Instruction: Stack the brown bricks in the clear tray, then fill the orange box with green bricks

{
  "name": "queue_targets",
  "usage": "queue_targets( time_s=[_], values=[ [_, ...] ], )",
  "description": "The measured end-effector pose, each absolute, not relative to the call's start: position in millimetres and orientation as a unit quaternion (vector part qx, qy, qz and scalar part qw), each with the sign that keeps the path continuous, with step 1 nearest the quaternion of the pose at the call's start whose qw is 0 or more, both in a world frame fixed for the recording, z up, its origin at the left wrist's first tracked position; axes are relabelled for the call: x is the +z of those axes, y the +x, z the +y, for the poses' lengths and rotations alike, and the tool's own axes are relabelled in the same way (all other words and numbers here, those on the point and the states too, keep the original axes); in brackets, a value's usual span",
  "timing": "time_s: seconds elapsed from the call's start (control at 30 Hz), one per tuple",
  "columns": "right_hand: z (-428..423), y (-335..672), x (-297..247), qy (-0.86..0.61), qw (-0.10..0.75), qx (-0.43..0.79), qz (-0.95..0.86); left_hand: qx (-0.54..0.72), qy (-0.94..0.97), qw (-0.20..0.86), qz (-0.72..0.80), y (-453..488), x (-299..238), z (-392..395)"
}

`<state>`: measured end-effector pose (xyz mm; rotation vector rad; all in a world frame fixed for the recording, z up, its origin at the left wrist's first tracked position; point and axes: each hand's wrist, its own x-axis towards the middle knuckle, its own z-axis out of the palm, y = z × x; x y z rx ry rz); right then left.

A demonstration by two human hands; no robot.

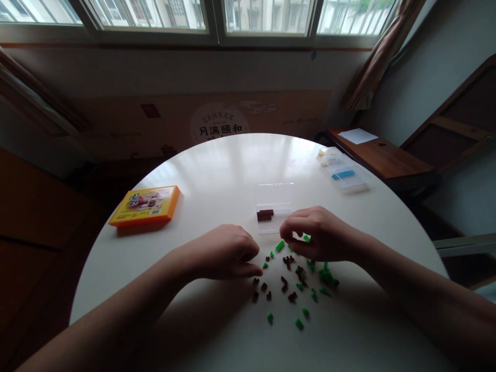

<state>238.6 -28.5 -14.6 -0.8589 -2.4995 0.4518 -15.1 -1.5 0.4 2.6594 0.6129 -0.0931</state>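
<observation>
My right hand (312, 233) is closed in a pinch at the front right corner of a clear plastic box (282, 225) with a raised lid. Whatever is between its fingertips is hidden. Stacked brown strips (265, 215) lie in the left part of the box. My left hand (232, 254) has its fingers curled and its thumb apart from them, with nothing visible between. Just past its thumb are small brown building blocks (264, 287). Green building blocks (327, 275) are scattered below my right hand, mixed with brown ones. A longer green block (279, 246) lies near my right fingertips.
An orange and yellow box (145, 205) lies on the left of the round white table (217, 181). Clear cases (344, 174), one with a blue piece inside, are at the right edge. Beyond stands a wooden side table (391, 155) with papers (357, 136).
</observation>
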Motion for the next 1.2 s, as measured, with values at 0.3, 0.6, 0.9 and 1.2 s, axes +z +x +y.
queue_targets(
  time_s=[0.3, 0.6, 0.9, 1.2],
  values=[
    [-28.8, 241.5, -12.5, -0.348, 0.291, 0.159, -0.877, -0.001, 0.956, 0.178, 0.232, -17.3, -4.7, 3.9],
    [-19.7, 241.6, -21.1, -0.394, 0.318, 0.106, -0.856, 0.082, 0.937, 0.156, 0.303, -3.4, -20.1, -0.1],
    [-15.6, 242.7, -20.9, -0.4, 0.314, 0.07, -0.858, 0.061, 0.935, 0.175, 0.302, -1.3, -24.5, -2.1],
    [-15.5, 248.3, -17.1, -0.43, 0.255, 0.069, -0.863, 0.03, 0.933, 0.177, 0.311, -8.2, -14.2, 1.1]
  ],
)
